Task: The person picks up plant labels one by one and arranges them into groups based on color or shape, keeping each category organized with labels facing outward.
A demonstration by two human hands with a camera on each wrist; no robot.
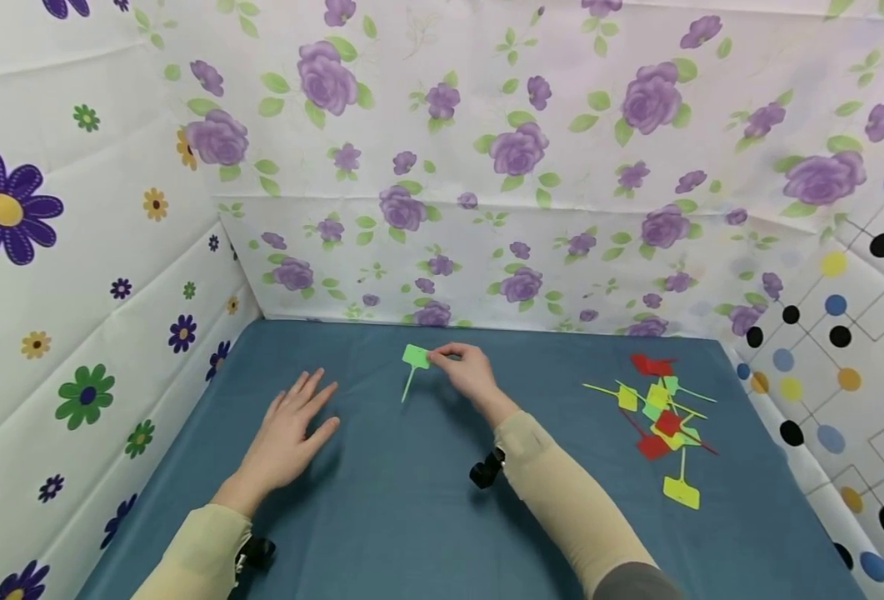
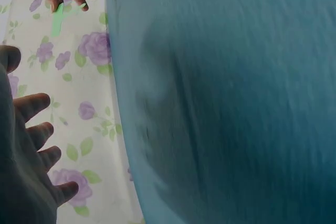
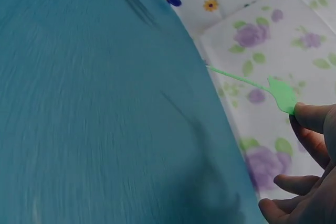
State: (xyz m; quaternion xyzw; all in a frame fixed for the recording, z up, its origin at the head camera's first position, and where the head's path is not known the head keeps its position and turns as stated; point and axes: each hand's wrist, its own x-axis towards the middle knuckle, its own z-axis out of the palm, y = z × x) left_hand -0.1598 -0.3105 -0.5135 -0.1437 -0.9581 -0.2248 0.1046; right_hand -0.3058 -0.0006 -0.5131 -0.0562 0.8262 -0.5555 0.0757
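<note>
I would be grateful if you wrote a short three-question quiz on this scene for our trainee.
1. Multiple choice: what colour is the stemmed tag pinched by the right hand? a) red b) yellow c) green
2. True or false: the left hand is gripping a tag too.
3. Fill in the blank: from the person's side, the pile of tags lies toward the ____ side of the blue cloth.

Key
1. c) green.
2. False: the left hand holds nothing.
3. right.
</note>
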